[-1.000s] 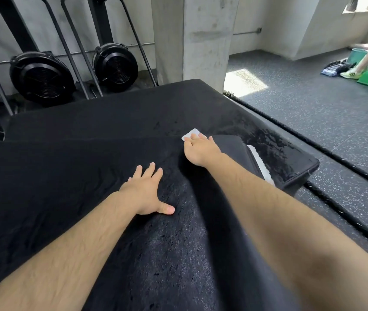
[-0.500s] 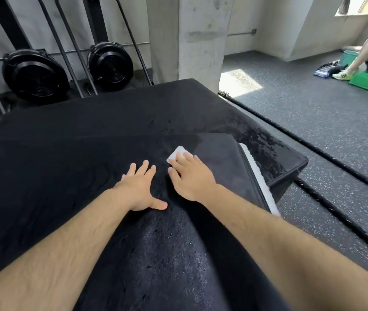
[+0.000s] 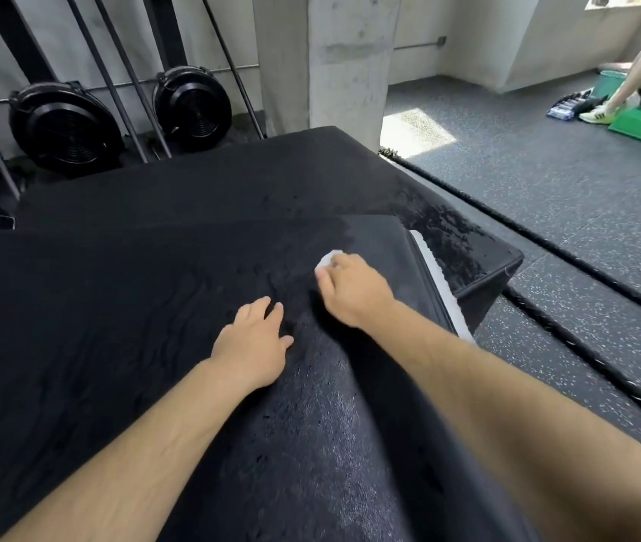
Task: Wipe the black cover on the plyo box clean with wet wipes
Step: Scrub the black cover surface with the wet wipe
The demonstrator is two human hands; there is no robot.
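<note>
Two grips on the textured black cover [image 3: 146,307] over the black plyo box [image 3: 485,303]: left grip [image 3: 250,346] spread flat, pressing; right grip [image 3: 354,293] curled round a crumpled white wet wipe [image 3: 328,260] near the folded-back corner [image 3: 381,234].

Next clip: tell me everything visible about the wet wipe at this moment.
The wet wipe is a small white wad, soft-looking and mostly hidden: only a rounded edge shows past the fingertips of the right hand, whose bent fingers hold it pressed onto the black cover. It lies near the cover's far right corner. Its folds and any dirt on it cannot be told. The left hand does not touch it.
</note>
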